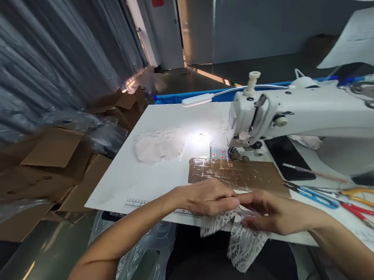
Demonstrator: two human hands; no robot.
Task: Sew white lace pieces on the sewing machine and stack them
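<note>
White lace trim [247, 243] hangs over the table's front edge, bunched between my two hands. My left hand [207, 197] is closed, with thumb and fingers pinching the lace near its upper edge. From the other side my right hand [270, 213] grips the same lace between thumb and fingers, its fingertips touching those of the left. Just beyond the hands, a brown taped board [238, 172] lies in front of the sewing machine [278, 115]. A pile of pale lace [160, 145] rests on the white table [122, 184], left of the needle area.
Blue-handled snips [319, 197], orange-handled scissors [372, 194] and red-handled scissors [368, 218] lie at the right. Behind them is a black phone-like slab [287, 158]. A white lamp [198, 100] lights the table. Open cardboard boxes [52, 155] and plastic wrap stand on the left.
</note>
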